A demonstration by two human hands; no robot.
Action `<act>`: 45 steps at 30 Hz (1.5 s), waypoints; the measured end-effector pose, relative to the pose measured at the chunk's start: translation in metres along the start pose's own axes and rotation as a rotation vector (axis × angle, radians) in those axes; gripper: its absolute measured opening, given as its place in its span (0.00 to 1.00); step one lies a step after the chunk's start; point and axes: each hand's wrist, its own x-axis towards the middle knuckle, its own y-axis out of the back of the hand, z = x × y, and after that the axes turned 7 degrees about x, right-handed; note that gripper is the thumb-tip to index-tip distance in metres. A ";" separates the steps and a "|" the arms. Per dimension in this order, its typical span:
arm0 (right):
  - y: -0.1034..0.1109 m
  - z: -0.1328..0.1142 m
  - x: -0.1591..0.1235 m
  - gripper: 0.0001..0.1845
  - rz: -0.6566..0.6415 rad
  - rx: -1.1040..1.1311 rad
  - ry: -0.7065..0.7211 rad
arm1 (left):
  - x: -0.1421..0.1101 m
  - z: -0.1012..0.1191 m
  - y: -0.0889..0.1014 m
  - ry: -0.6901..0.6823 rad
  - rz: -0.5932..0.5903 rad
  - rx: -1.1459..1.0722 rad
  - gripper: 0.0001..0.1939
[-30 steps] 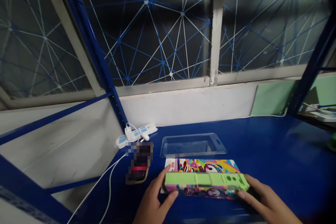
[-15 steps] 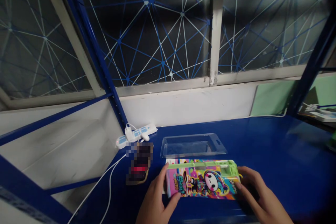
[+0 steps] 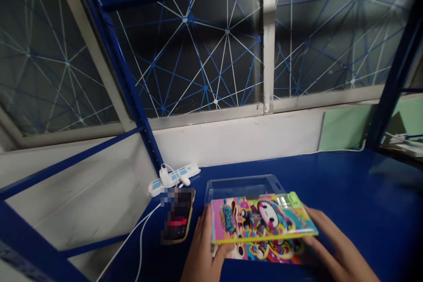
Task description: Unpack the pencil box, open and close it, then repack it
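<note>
Cartoon-printed case (image 3: 261, 218) sits between two hands over the blue table (image 3: 350, 194), its colourful face up and tilted towards the viewer, with a yellow strip along the near edge and light green at the far right corner. The left hand (image 3: 202, 253) grips its left end, thumb parted from the fingers and placed at the near corner. The right hand (image 3: 342, 251) has hold of the right end, thumb by the near corner, fingers along the side; their tips are partly hidden. A printed card (image 3: 271, 250) shows below the near edge. Just behind, partly covered, is a clear plastic tray (image 3: 243, 178). To the left lies a phone (image 3: 180, 218), its screen partly pixelated, and beyond it a white power strip (image 3: 189, 171) with white cables (image 3: 141, 246). A white wall (image 3: 238, 141) and line-patterned windows (image 3: 198, 57) stand at the back
</note>
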 end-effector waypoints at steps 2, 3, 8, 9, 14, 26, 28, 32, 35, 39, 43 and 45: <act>-0.002 -0.010 0.026 0.27 -0.014 0.015 0.012 | 0.024 0.014 0.006 0.009 -0.046 -0.012 0.35; -0.005 -0.013 0.040 0.28 -0.040 0.021 0.021 | 0.039 0.019 0.008 0.028 -0.039 -0.021 0.34; -0.027 -0.009 0.098 0.31 -0.121 -0.024 0.066 | 0.096 0.014 0.006 0.004 -0.009 0.162 0.31; -0.031 -0.005 0.104 0.32 -0.132 -0.046 0.064 | 0.101 0.009 0.002 0.004 -0.004 0.175 0.31; -0.042 0.016 0.105 0.39 -0.189 -0.119 0.027 | 0.101 -0.012 -0.014 -0.004 -0.039 0.243 0.27; -0.055 0.022 0.090 0.37 -0.341 -0.331 0.046 | 0.093 -0.013 0.000 -0.010 -0.181 0.330 0.26; -0.055 0.021 0.091 0.37 -0.309 -0.369 0.055 | 0.094 -0.014 -0.002 -0.003 -0.191 0.347 0.26; -0.048 0.002 0.087 0.37 -0.268 -0.413 0.128 | 0.094 -0.016 -0.003 -0.025 -0.194 0.374 0.25; -0.043 -0.027 0.076 0.32 -0.348 -0.369 0.268 | 0.090 -0.009 -0.005 -0.062 -0.179 0.388 0.24; -0.050 -0.056 0.056 0.36 -0.675 -0.215 0.300 | 0.081 0.013 -0.010 -0.200 -0.202 0.380 0.17; -0.053 -0.061 0.045 0.46 -0.837 -0.146 0.180 | 0.086 0.039 -0.021 -0.340 -0.282 0.368 0.14; -0.047 -0.063 0.044 0.45 -0.836 -0.161 0.114 | 0.098 0.049 -0.031 -0.382 -0.332 0.368 0.17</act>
